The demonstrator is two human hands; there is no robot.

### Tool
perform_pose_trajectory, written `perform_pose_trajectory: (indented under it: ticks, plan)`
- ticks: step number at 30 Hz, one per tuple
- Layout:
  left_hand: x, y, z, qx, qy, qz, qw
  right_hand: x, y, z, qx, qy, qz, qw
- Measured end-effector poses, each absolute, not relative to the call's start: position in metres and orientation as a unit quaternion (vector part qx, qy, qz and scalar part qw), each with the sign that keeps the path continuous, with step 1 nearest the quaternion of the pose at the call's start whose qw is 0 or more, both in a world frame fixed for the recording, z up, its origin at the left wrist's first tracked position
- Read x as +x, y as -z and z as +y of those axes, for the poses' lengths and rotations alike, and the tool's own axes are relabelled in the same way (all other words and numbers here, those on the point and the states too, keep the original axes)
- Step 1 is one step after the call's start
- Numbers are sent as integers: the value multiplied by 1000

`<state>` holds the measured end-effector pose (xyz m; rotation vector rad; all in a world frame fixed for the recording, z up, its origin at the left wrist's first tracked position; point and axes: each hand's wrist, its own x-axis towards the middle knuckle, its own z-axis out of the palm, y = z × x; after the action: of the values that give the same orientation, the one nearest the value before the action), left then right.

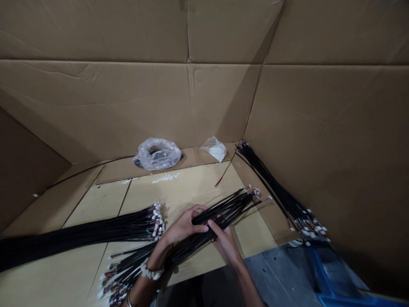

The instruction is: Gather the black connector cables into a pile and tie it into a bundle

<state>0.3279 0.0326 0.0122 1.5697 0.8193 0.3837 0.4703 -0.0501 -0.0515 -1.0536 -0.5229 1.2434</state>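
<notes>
My left hand (183,224) and my right hand (225,244) both grip a thick bundle of black cables (231,209) from either side. The bundle lies slanted across the board, its white-tipped connectors fanning out at both ends. To the left, a second bundle of black cables (96,230) lies flat, its connector ends close to my left hand. A third bundle (281,192) leans along the cardboard at the right. A white scrunchie-like band (151,270) and a thin metal bangle (128,300) circle my left wrist.
Tall cardboard walls (191,85) enclose a pale board surface (191,192). At the back lie a clear plastic bag (157,153), a small bag of white bits (214,149), and a red-tipped wire (225,172). A blue crate (329,277) stands at the lower right.
</notes>
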Motion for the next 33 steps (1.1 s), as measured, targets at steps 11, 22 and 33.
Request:
perform_pose_trajectory:
  ticks: [11,22,33]
  plan:
    - [328,-19,30,646,-162,342,663,471,28,-50,-443,-614,-176,629]
    - [326,-12,32,678,-165,331,635,472,33,-52,-452,-594,-192,637]
    - [326,-19,29,655,-177,348,647,471,25,-47,-432,-629,-157,627]
